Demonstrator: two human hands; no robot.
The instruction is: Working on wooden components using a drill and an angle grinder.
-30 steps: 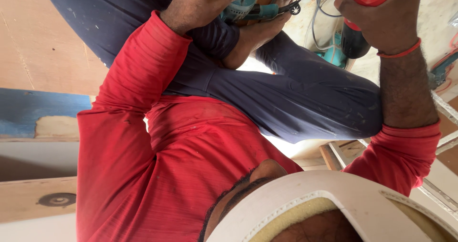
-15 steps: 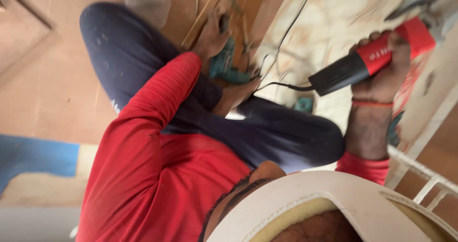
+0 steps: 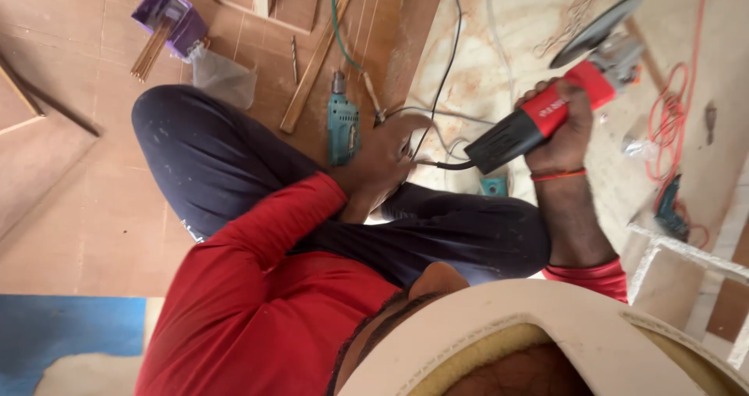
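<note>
Red-and-black angle grinder (image 3: 560,103) with a grey disc, gripped in a seated worker's right hand (image 3: 563,131), at two o'clock in the head-camera view.

The right hand's fingers are clamped around the grinder's red body, the disc pointing toward one o'clock over pale, stained flooring; the tool's black cable (image 3: 437,92) runs from its tail toward twelve o'clock. The left hand (image 3: 382,158) sits near centre, fingers loosely spread on or just above the cable beside a teal electric drill (image 3: 342,127) lying on the brown plywood floor (image 3: 94,209); whether it pinches the cable cannot be told. At eleven o'clock lies a purple box of thin sticks (image 3: 168,17), with a long wooden strip (image 3: 316,60) nearer twelve. An orange cord (image 3: 671,107) coils at three o'clock.
</note>
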